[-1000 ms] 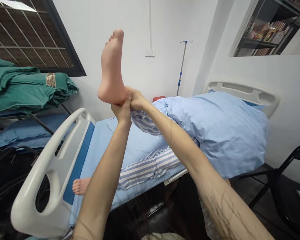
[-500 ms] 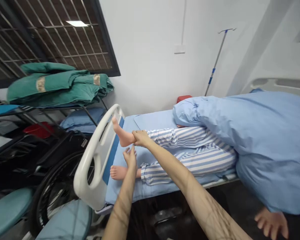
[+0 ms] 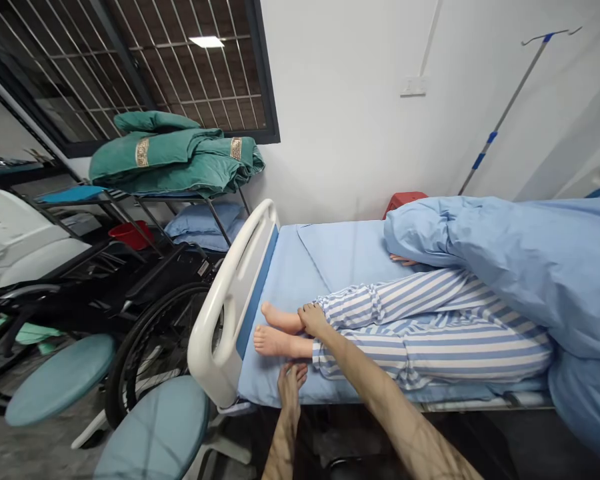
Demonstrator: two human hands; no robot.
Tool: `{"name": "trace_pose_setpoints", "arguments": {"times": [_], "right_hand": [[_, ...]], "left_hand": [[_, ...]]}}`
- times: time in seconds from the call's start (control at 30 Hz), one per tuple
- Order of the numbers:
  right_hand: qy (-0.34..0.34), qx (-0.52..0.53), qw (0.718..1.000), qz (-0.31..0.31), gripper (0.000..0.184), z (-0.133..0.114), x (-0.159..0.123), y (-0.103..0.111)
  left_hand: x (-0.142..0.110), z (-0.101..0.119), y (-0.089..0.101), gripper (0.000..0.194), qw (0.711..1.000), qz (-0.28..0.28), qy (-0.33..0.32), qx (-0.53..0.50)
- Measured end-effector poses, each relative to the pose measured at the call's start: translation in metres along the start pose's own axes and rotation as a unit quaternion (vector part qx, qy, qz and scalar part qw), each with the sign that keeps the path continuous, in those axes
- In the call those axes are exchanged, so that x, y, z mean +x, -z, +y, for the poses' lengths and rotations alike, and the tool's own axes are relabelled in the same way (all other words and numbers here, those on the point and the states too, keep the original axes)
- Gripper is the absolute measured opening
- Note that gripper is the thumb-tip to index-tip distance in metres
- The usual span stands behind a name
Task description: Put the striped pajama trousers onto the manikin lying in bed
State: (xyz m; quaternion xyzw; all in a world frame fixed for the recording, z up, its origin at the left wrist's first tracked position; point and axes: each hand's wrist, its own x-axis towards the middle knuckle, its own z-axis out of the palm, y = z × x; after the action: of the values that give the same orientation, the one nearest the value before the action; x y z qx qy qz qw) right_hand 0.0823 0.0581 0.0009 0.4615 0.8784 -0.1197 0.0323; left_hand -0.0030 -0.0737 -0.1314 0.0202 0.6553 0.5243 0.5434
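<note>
Two smooth manikin legs in blue-and-white striped trousers (image 3: 450, 350) lie side by side on the bed, toes towards the footboard. My right hand (image 3: 314, 317) is wrapped over the ankle of the far leg, just behind the far foot (image 3: 283, 319). The near foot (image 3: 275, 342) rests close against it on the sheet. Below the near ankle, my left hand (image 3: 291, 383) is at the mattress edge, fingers apart and holding nothing. A blue quilt (image 3: 510, 260) covers the upper body; a bit of a hand shows under its edge.
The white footboard (image 3: 230, 313) rises left of the feet. Beyond it are a black wheelchair (image 3: 155, 333), stools (image 3: 155, 427) and a rack with folded green quilts (image 3: 180, 160). An IV pole (image 3: 505, 113) stands by the wall, near a red stool or box (image 3: 405, 199).
The far leg has come down and in beside the near one, my right hand staying on its ankle. My left hand has moved away from it, towards the bed's near edge. The view has shifted.
</note>
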Motion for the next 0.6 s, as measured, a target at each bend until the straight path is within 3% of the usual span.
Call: {"name": "trace_pose_setpoints", "arguments": {"times": [0.1,0.2,0.4,0.6], "right_hand": [[0.039,0.012,0.999,0.012,0.039,0.004,-0.005,-0.008],[0.070,0.032,0.997,0.013,0.036,0.006,-0.023,-0.023],[0.046,0.040,0.998,-0.020,0.051,0.001,-0.055,-0.059],[0.029,0.023,0.999,-0.020,0.025,-0.013,-0.072,-0.048]], "left_hand": [[-0.001,0.002,-0.006,0.016,1.000,0.013,-0.019,-0.018],[-0.007,0.005,-0.010,0.011,1.000,-0.009,-0.001,-0.016],[-0.034,0.017,-0.034,0.012,0.993,-0.034,0.022,-0.115],[-0.076,0.011,-0.066,0.025,0.989,0.017,-0.048,-0.137]]}}
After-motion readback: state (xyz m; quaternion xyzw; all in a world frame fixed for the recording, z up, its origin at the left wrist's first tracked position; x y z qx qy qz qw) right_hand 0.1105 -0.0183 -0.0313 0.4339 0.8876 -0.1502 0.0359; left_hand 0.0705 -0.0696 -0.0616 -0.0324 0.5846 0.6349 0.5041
